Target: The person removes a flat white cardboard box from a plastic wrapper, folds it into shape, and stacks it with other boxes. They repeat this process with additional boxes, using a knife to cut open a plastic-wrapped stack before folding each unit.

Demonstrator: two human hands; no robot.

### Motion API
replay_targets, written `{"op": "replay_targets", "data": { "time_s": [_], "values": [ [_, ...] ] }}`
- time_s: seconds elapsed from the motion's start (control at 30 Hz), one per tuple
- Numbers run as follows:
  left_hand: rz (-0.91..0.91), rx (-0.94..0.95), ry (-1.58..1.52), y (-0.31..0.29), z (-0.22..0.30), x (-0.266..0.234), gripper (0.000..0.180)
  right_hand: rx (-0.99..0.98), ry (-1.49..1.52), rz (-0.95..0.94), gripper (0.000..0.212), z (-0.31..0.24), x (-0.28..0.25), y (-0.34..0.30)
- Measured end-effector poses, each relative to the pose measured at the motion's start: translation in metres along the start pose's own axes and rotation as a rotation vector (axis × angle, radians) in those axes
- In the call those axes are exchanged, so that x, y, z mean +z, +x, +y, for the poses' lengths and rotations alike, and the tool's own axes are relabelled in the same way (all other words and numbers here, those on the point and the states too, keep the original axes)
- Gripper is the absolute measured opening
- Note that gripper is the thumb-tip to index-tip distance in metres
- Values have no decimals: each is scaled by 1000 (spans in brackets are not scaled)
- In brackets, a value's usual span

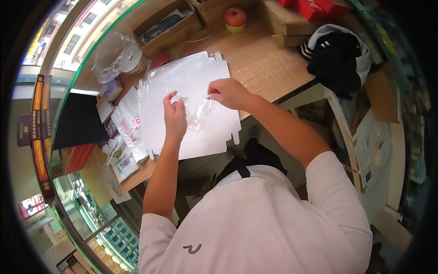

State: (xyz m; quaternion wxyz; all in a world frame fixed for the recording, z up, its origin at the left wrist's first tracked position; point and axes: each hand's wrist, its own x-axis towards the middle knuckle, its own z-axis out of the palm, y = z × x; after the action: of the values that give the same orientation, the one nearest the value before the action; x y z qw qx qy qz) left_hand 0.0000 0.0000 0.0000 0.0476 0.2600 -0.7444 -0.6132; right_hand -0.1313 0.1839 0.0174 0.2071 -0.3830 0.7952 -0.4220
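Observation:
A flat white die-cut cardboard sheet [157,123], with tabs and slots along its edges, lies on the wooden table and juts over the near edge. Above it, a crumpled piece of clear plastic film [199,114] spans the gap between my hands. My left hand [175,116] is curled, thumb and forefinger raised, with the film's left end at its fingers. Pinched fingers of my right hand [228,93] grip the film's upper right end. Glare blurs the film's outline, so its exact shape is unclear.
White printed plastic bags [125,116] lie left of the sheet. Behind stand a clear-wrapped roll [132,61], an open cardboard box [166,27] and an apple [235,17] on a yellow base. Black and grey clothing [337,59] rests at the right; a glass panel edge curves along the left.

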Motion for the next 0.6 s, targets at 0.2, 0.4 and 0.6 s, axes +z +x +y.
{"op": "replay_targets", "data": {
  "time_s": [0.2,0.4,0.6],
  "values": [
    [-182,-39,495,-25,42,12,34,-84,361,-77,13,-16,12,6],
    [304,-185,286,-59,-1,-48,31,194,440,264,18,34,30,-34],
    [519,-132,-349,-102,-22,-58,29,924,856,11,30,70,64,-115]
  ]
}}
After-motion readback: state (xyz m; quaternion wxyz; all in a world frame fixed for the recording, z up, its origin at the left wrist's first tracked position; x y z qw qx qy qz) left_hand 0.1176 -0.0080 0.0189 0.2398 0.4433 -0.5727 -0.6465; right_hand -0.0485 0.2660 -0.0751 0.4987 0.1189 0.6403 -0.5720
